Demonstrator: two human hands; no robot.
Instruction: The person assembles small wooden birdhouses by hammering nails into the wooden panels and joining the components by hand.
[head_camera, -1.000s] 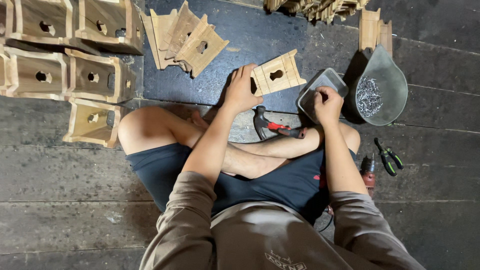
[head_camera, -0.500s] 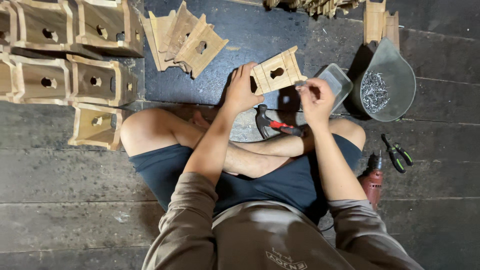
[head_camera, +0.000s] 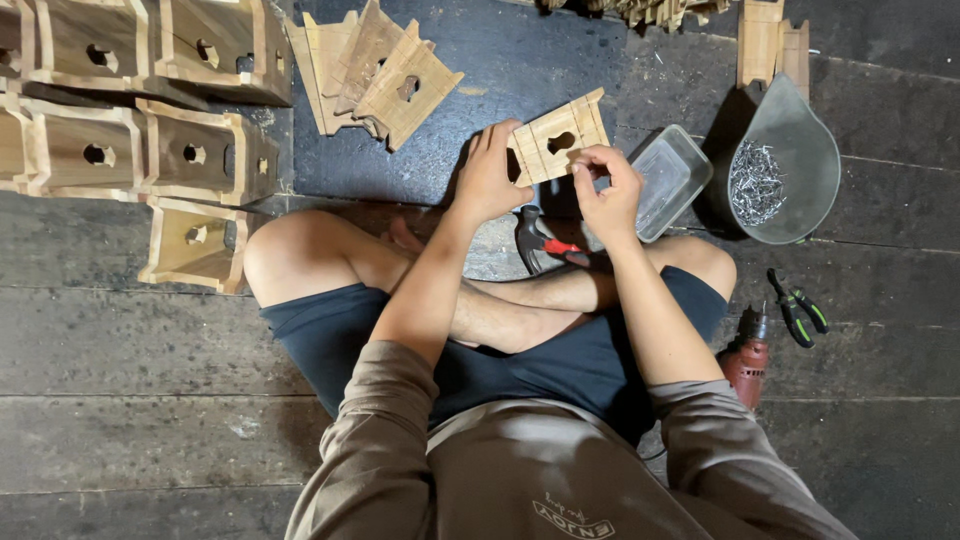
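Dark worn plank floor (head_camera: 150, 400), dim light

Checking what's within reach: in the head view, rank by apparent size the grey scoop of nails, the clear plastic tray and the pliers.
1. Grey scoop, largest.
2. Clear plastic tray.
3. Pliers, smallest.

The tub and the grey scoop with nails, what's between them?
Nothing: in the head view only bare dark floor lies between the clear tub and the grey scoop.
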